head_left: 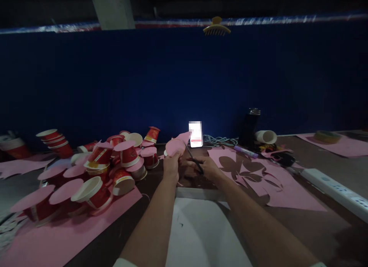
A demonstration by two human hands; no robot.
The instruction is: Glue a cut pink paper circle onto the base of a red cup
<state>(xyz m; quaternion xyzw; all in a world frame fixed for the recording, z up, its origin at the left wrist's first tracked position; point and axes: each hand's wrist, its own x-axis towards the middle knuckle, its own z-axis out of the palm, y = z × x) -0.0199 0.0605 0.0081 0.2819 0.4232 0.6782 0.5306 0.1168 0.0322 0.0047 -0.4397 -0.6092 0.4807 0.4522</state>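
Note:
Near the middle of the view, my left hand (171, 166) is closed on a roundish piece of pink paper (174, 146), thumb over its lower edge. Whether a cup sits beneath that paper, I cannot make out. Just to the right, my right hand (209, 168) grips a pair of dark scissors (194, 159), their blades pointing up and left toward the paper's edge. Left of my hands stands a heap of red paper cups (126, 155), several topped with pink paper discs (67, 191). Cut pink paper (290, 190) with holes lies to the right.
A lit phone (196, 134) stands behind my hands, with a coiled pale cable (220, 140) beside it. Farther right are a purple marker (245, 152), a dark bottle (249, 129), a tipped cup (266, 136) and a white power strip (336, 190). A blue partition (172, 79) rises behind.

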